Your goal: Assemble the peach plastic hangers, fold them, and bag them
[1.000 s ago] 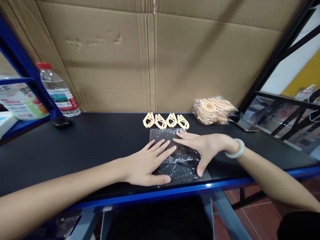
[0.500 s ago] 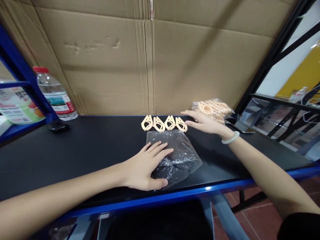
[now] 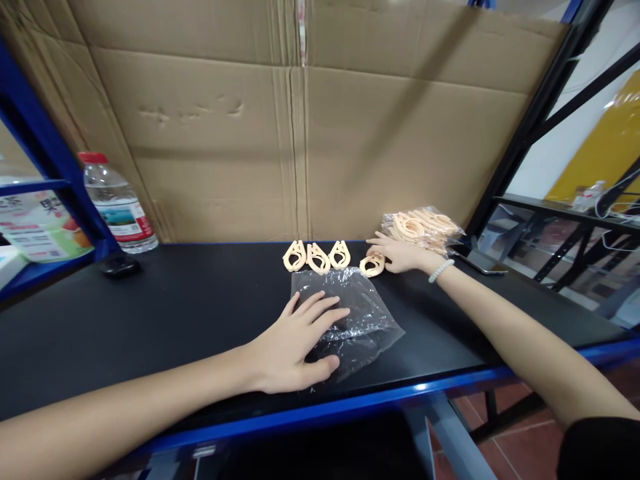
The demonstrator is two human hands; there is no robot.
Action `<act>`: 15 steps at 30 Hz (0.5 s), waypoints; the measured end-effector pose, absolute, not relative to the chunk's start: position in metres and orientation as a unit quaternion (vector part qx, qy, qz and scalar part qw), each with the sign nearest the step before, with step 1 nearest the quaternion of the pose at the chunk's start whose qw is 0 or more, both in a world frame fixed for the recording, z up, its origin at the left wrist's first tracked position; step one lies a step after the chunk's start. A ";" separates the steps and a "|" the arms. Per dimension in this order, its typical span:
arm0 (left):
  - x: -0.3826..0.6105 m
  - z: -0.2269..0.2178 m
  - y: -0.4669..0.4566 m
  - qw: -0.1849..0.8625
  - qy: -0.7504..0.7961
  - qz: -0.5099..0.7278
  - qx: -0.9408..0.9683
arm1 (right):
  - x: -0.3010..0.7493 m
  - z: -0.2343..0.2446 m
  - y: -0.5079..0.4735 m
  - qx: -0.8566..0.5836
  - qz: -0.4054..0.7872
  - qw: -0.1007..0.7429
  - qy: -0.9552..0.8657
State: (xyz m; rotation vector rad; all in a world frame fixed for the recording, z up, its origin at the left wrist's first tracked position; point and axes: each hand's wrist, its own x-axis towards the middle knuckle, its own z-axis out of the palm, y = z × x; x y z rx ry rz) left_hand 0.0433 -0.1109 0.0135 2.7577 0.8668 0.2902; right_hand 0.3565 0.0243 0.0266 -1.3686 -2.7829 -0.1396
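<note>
My left hand (image 3: 295, 347) lies flat with spread fingers on a clear plastic bag (image 3: 367, 303) near the table's front edge. At the bag's far edge, three cream plastic folding hangers (image 3: 340, 255), folded into teardrop loops, lie side by side. To their right, a little apart, is one more folded hanger (image 3: 373, 265). My right hand (image 3: 397, 253) grips this one at its top right side, the fingers bent over it and partly hiding it. Just behind my right hand sits a pile of bagged folded hangers (image 3: 420, 223).
A phone (image 3: 483, 260) lies right of the pile. At the left stand a water bottle (image 3: 120, 207) with a red cap and a black computer mouse (image 3: 120, 265). A cardboard panel (image 3: 215, 153) closes off the back of the black table (image 3: 175, 300).
My right hand has come down onto the rightmost hanger and shifted it right, opening a gap in the row. My left hand has stayed on the bag. The view has tilted slightly up.
</note>
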 end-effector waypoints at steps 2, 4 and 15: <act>0.044 0.012 -0.110 0.118 0.293 0.117 0.942 | 0.362 0.036 0.011 -0.450 0.003 0.002 -0.893; 0.044 0.011 -0.110 0.116 0.285 0.134 0.942 | 0.366 0.044 -0.002 -0.471 0.050 -0.005 -0.881; 0.047 0.008 -0.108 0.157 0.243 0.188 0.939 | 0.375 0.079 -0.035 -0.478 0.110 0.048 -0.870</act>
